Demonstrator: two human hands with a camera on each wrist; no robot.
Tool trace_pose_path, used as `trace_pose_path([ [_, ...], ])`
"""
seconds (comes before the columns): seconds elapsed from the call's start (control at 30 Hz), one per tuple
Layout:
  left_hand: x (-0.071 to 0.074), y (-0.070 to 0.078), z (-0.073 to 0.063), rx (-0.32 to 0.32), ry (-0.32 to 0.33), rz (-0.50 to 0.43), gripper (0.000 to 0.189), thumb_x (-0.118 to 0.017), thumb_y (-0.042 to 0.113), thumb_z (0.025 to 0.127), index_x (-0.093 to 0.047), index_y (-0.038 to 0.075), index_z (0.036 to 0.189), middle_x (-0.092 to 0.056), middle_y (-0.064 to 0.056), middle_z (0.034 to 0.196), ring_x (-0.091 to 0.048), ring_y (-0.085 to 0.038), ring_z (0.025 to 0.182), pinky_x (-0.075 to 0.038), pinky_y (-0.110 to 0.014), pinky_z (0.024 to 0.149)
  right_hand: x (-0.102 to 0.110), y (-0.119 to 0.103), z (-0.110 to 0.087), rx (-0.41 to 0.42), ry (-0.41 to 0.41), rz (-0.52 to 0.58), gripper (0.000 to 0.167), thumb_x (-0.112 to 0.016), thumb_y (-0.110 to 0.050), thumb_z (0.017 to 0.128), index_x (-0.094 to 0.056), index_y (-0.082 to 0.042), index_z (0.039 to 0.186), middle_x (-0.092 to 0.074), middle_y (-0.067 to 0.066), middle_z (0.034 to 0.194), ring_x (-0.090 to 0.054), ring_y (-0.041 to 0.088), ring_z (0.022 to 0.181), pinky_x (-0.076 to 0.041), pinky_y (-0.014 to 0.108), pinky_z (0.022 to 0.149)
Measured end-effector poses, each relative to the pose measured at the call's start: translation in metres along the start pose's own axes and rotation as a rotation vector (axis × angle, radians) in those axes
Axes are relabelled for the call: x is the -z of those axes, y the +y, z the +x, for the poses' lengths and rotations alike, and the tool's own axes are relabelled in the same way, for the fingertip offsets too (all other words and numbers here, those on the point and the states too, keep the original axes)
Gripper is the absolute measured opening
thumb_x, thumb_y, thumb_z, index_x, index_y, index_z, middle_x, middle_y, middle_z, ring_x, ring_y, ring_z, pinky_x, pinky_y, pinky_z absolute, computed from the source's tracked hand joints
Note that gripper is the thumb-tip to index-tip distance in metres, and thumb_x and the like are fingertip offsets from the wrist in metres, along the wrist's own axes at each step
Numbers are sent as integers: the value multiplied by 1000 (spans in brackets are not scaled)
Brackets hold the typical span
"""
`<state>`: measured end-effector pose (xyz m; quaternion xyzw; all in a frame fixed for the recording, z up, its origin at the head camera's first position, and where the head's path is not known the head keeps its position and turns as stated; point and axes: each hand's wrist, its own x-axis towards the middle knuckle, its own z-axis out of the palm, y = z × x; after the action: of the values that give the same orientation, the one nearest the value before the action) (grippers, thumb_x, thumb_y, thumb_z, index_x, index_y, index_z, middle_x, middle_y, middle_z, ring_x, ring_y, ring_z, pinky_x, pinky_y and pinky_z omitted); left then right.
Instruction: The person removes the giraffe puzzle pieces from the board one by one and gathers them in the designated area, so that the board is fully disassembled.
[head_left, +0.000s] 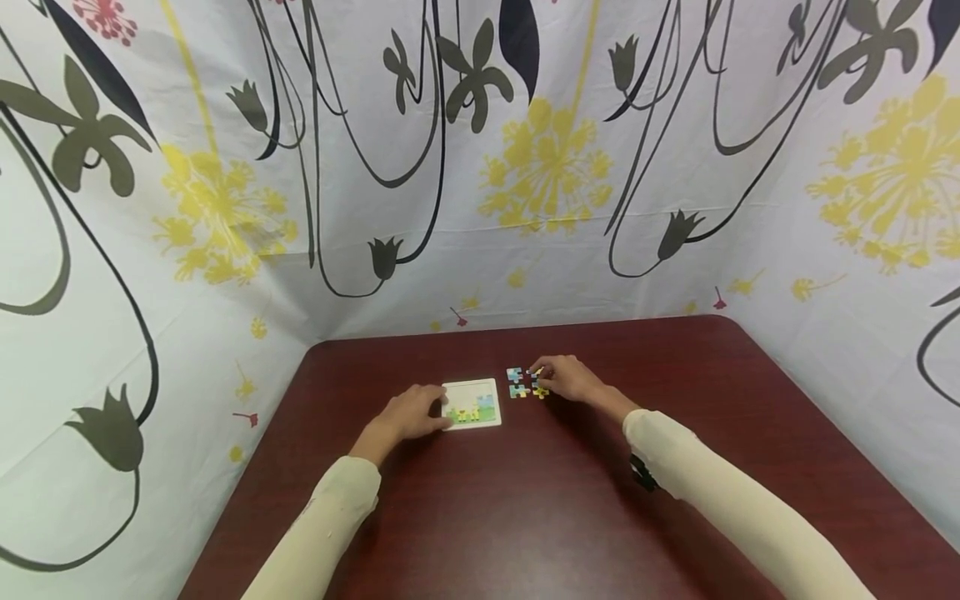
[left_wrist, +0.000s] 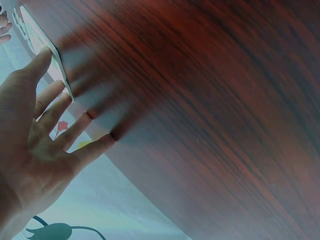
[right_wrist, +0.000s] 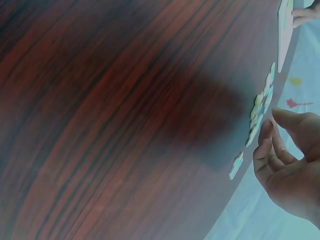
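Note:
My left hand (head_left: 411,412) rests at the left side of a small white-framed puzzle board (head_left: 470,383), its thumb and fingers spread. In the left wrist view, the thumb (left_wrist: 41,64) touches the board's edge and the other fingers extend over the table. Pieces with yellow and green fill the board's lower part, while its upper left shows bare backing. My right hand (head_left: 568,377) reaches over a cluster of loose jigsaw pieces (head_left: 514,374) to the right of the board. Its fingers are loosely bent, with thumb and index tips close together right at the pieces (right_wrist: 260,107); no piece shows between them.
A dark red-brown wooden table (head_left: 480,508) with rounded far corners bears everything. White cloth with printed flowers (head_left: 450,275) hangs behind it and along both sides. One piece (right_wrist: 237,165) lies apart from the others in the right wrist view.

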<state>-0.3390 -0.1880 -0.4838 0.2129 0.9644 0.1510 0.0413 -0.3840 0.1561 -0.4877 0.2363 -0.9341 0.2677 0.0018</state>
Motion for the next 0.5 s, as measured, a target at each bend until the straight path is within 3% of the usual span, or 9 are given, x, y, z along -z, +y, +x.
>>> trace_pose_path([
  [0.5,2,2,0,15,-11,5,45,-77,43,94,-68,16,129,-60,-6,145,-56,-29,130,-48,-55,103,-16,-33,8,83,-27,68,23,-69,0,97,-70,1,120,-76,17,104,-73,26,89,-56,35,72],
])
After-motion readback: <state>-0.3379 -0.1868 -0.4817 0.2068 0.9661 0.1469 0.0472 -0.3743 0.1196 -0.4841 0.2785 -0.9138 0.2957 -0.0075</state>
